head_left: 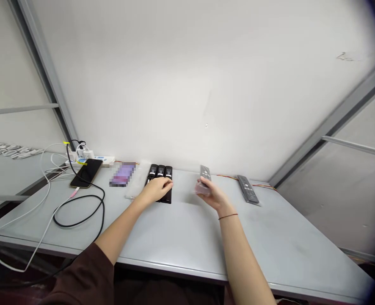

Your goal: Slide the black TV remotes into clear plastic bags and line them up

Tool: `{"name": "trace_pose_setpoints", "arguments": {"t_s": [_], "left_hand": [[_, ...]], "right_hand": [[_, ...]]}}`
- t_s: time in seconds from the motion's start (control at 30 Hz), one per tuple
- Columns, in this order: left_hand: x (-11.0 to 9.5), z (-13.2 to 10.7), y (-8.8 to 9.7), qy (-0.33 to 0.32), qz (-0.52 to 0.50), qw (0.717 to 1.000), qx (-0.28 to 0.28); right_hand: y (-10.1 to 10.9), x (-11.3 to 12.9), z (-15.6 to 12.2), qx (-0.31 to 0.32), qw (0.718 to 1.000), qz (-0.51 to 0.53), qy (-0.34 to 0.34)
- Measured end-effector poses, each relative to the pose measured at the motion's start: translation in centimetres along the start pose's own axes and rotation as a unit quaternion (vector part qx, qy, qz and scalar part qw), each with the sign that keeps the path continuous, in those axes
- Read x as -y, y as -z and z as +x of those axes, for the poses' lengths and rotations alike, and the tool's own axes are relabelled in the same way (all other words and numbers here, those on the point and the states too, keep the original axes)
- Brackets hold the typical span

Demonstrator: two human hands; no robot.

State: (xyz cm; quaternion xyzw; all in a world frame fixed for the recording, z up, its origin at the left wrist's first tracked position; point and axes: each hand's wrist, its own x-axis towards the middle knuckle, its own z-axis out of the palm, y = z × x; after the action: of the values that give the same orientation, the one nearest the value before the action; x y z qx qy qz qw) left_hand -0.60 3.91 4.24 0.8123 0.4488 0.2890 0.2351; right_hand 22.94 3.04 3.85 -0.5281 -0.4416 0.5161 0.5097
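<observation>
Three black remote controls [167, 197] lie side by side, backs up with pale labels, on the grey table. My left hand [155, 189] reaches across their middle, fingers loosely stretched and thumb a little apart. It covers part of the remotes, and whether it presses on them is hard to see. My right hand [214, 195] is closed around a grey remote control [205, 172], held above the table with its buttons showing. Pinkish, clear plastic wrap shows at its lower end. Another dark grey remote control [247, 189] lies buttons up to the right, apart from both hands.
A clear plastic bag [138, 180] lies left of the black remotes. Farther left are a blurred purple phone-like item [123, 174], a dark phone [86, 173], a power strip [108, 161] and looping cables [79, 224]. A white wall [187, 84] rises behind the table [181, 237].
</observation>
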Motion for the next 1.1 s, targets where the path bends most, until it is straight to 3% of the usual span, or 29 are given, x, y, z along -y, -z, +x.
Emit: {"name": "trace_pose_setpoints", "arguments": {"t_s": [0.1,0.23,0.37,0.57,0.67,0.83,1.0,1.1], "left_hand": [[0.1,0.5,-1.2,0.067,-0.173,0.981,-0.053],[-0.2,1.0,-2.6,0.135,-0.429,0.892,-0.045],[-1.2,1.1,-2.6,0.131,-0.548,0.82,-0.102],[-2.1,0.8,-1.0,0.188,-0.61,0.754,-0.159],[-2.3,0.8,0.2,0.199,-0.625,0.736,-0.17],[-2.2,0.7,1.3,0.193,-0.632,0.729,-0.179],[-2.1,0.9,1.6,0.136,-0.668,0.699,-0.218],[-2.1,1.0,1.6,0.123,-0.662,0.704,-0.227]], "right_hand": [[-3.9,0.5,-2.0,0.13,0.984,0.111,-0.054],[-7.6,0.2,-4.1,0.245,0.964,0.08,-0.063],[-9.0,-0.5,-4.6,0.262,0.964,0.038,-0.033],[-9.7,-1.7,-4.6,0.282,0.957,0.024,-0.061],[-9.9,-2.1,-4.7,0.302,0.949,0.04,-0.078],[-9.9,-2.0,-4.8,0.299,0.948,0.066,-0.086],[-9.9,-2.0,-4.8,0.303,0.946,0.054,-0.106],[-9.9,-2.3,-4.6,0.309,0.946,0.031,-0.095]]}}
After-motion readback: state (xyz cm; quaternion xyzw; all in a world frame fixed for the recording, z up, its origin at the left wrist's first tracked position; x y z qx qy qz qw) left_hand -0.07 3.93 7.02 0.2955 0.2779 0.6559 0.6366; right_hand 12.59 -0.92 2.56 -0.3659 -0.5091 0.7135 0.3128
